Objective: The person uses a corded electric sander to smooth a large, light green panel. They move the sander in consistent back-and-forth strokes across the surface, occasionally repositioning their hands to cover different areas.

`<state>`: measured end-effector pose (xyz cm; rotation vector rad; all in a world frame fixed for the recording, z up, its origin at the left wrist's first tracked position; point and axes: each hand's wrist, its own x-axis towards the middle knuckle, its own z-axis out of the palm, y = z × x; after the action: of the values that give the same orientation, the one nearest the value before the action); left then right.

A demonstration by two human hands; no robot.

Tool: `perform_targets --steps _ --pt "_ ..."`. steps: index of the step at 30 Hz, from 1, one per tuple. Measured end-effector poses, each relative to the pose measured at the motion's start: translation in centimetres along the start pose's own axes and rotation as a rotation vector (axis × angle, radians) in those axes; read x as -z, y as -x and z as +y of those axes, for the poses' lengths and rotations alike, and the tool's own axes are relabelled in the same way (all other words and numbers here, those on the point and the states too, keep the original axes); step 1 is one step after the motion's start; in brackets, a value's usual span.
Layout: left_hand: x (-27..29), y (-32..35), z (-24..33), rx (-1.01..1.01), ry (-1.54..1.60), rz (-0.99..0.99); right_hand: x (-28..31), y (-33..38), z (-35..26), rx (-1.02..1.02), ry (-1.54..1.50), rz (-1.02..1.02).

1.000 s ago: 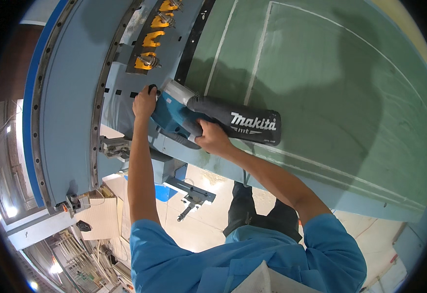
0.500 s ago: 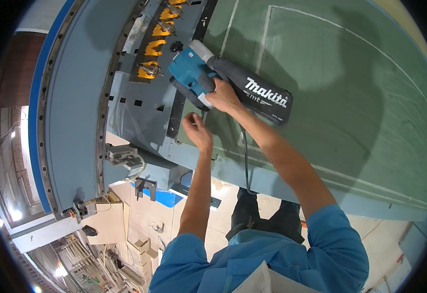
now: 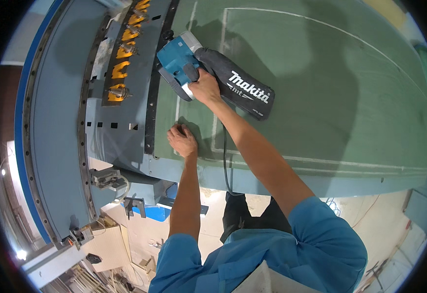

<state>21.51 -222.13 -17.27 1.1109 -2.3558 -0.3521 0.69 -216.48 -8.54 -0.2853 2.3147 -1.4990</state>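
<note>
My right hand [image 3: 205,87] is wrapped round the rear handle of a teal and silver belt sander [image 3: 176,59]. The sander sits at the left side of a large green flat surface [image 3: 291,132] marked with white lines, and its long black dust bag [image 3: 240,86] points to the right. Nearer to me, below the sander, my left hand [image 3: 182,140] rests on the green surface beside a white line. Its fingers are bent and slightly apart, with no object visible in them; the palm is hidden. A dark power cord [image 3: 225,151] drops over the table's near edge.
Left of the green surface runs a black strip [image 3: 150,112]. Beyond it stands a row of orange tool-holder forks [image 3: 119,70], several carrying metal holders. A long grey-blue machine beam [image 3: 59,122] curves along the left. Metal clamp-like fittings [image 3: 107,178] jut out near the front left corner.
The whole view has shifted. Relative to the orange forks, the sander has slid farther away from me with my right hand on it. My left hand has come down onto the surface, farther from the sander.
</note>
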Motion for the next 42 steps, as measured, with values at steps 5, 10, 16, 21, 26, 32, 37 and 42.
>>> perform_targets --steps 5,10,16,21,26,32,37,42 --pt "-2.5 -2.6 -6.2 0.124 -0.113 -0.046 -1.9 -1.9 3.2 -0.042 0.015 -0.003" --pt "-6.7 -7.0 -13.4 0.088 -0.098 -0.092 -3.0 -4.7 7.3 -0.093 0.031 0.111" --pt "-11.5 -11.9 -21.8 -0.038 -0.119 -0.120 -3.0 -7.0 10.7 0.023 -0.066 0.284" --pt "-13.9 -10.7 -23.9 -0.129 0.074 -0.152 -3.0 -7.7 11.2 -0.060 0.122 0.424" --pt "-15.3 -12.1 -26.3 -0.172 0.101 -0.184 -2.8 -8.3 10.7 -0.033 0.066 0.489" --pt "-17.0 -19.7 -33.4 -0.135 0.026 -0.181 -1.3 -10.7 11.6 -0.073 0.145 0.619" --pt "-17.4 -20.3 -34.3 -0.178 -0.001 -0.169 6.9 -8.9 12.3 -0.182 0.038 0.699" --pt "-16.5 -19.5 -33.0 -0.208 0.067 -0.157 14.3 -5.2 14.1 -0.116 -0.143 0.789"
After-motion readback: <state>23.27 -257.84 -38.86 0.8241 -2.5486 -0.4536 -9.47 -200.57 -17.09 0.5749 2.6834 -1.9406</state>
